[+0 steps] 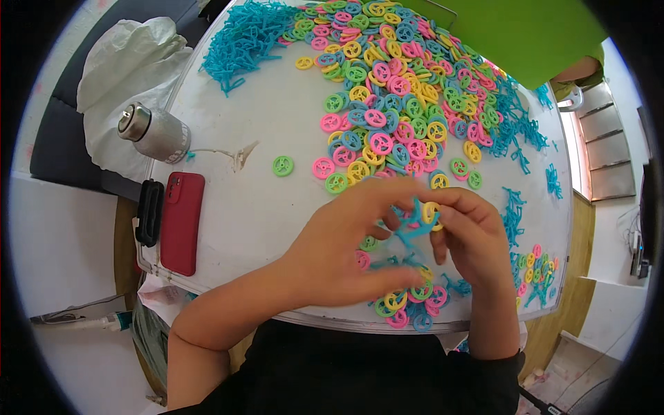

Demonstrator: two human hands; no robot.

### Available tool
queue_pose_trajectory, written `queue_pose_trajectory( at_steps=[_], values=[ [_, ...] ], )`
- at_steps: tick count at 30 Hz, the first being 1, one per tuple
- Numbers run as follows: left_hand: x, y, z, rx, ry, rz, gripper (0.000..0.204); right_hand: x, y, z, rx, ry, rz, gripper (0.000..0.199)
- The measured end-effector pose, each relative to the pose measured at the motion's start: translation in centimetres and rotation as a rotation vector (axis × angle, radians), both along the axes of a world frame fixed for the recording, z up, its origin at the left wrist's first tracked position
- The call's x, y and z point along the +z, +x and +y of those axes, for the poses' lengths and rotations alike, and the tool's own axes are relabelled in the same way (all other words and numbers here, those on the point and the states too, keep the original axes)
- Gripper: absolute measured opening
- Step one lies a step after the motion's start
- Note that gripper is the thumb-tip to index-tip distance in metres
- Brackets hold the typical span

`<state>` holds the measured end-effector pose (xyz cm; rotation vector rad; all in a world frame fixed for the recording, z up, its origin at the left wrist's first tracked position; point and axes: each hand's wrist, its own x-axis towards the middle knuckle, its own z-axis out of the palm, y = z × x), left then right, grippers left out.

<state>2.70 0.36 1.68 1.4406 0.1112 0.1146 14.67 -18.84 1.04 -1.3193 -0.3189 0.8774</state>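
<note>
My right hand (477, 238) pinches a small yellow wheel (430, 215) between thumb and finger. Against that wheel lies a branched teal plastic piece (409, 227), which seems joined to it. My left hand (346, 238) is close on the other side, slightly blurred, its thumb stretched well away from its bent fingers. Whether its fingertips touch the teal piece is hard to make out. Under and in front of the hands, at the near table edge, is a small group of coloured wheels (395, 301) with teal pieces among them, partly hidden by the left hand.
A large heap of pink, yellow, green and blue wheels (398, 86) covers the far middle. Teal pieces (249, 34) pile up far left; more (515, 124) lie right. At left are a metal flask (155, 131), a red phone (182, 225) and a black case (149, 213).
</note>
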Motion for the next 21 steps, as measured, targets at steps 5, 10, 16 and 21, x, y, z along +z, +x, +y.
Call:
queue_pose_trajectory(
  at_steps=[5,10,16,21],
  values=[
    [2.1,0.0,-0.4,-0.16,0.454,0.093,0.041,-0.2,0.8,-0.4,0.076,0.006,0.269,0.023],
    [-0.9,0.4,1.0,0.073,0.815,-0.61,0.03,1.3,0.3,0.0,0.029,-0.278,-0.084,0.025],
    [-0.7,0.2,0.7,0.071,0.348,-0.083,0.026,0.1,3.3,-1.8,-0.097,-0.567,-1.079,0.037],
    [-1.4,0.2,0.6,0.024,0.23,0.008,0.029,-1.5,2.1,0.2,0.11,-0.792,-1.321,0.041]
  ],
)
